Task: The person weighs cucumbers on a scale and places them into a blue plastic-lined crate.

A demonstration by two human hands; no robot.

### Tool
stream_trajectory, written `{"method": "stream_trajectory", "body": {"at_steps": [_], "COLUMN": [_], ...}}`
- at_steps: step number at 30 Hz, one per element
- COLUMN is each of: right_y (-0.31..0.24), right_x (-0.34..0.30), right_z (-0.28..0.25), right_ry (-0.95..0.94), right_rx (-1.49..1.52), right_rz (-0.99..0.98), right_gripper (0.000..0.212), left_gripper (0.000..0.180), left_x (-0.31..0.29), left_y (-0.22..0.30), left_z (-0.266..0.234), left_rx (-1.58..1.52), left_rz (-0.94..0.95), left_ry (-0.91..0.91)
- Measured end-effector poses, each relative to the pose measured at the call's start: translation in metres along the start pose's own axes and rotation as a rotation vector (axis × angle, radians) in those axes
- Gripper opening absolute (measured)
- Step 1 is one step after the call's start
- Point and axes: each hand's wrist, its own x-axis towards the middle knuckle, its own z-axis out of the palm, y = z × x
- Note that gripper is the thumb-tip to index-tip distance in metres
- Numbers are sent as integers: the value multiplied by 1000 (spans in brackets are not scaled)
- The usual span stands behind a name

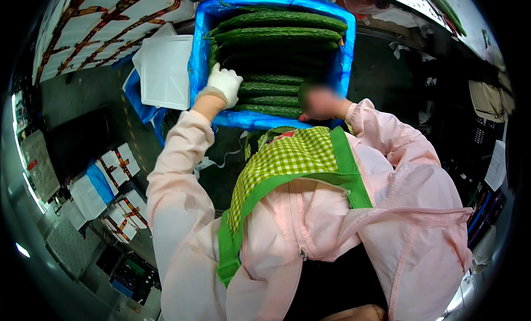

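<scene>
A blue-lined box (349, 61) full of long green cucumbers (279, 34) stands in front of me. The cucumbers lie crosswise in rows, and another (214, 53) runs along the left wall. My left hand (224, 84), in a white glove, is at the box's left side over the near cucumbers' ends. Its fingers are apart, the index finger reaching toward the cucumber by the wall; I see nothing held. My right hand (325, 102) is at the near right corner, by the right ends of the near cucumbers (270, 101). A blur covers its fingers.
White foam lids (166, 72) lean against the box's left side, near blue plastic sheeting (131, 94). Taped white foam boxes (99, 27) are stacked at the far left, with more (119, 169) lower left. A counter (464, 22) with cucumbers runs along the far right.
</scene>
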Motion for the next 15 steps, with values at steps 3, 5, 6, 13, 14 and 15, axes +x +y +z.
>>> {"method": "stream_trajectory", "body": {"at_steps": [3, 5, 6, 13, 14, 15], "right_y": [-1, 1, 3, 0, 3, 4], "right_x": [-6, -7, -7, -26, -36, -45], "right_z": [-10, -10, -9, -47, -58, -69], "right_ry": [-12, 65, 130, 339, 454, 431], "right_rx": [24, 74, 110, -7, 56, 63], "right_rz": [-1, -17, -27, -181, -299, -257], "right_gripper": [67, 73, 71, 55, 52, 51], "left_gripper": [51, 50, 50, 45, 44, 44], "left_x": [5, 14, 16, -29, -40, -50], "left_y": [20, 20, 20, -16, -28, -40], "left_z": [-4, -2, -1, -17, -18, -17], "left_rx": [-1, -48, -71, -144, -191, -237], "left_rz": [-24, -22, -25, 47, 43, 37], "left_ry": [22, -7, -21, 330, 436, 543]}}
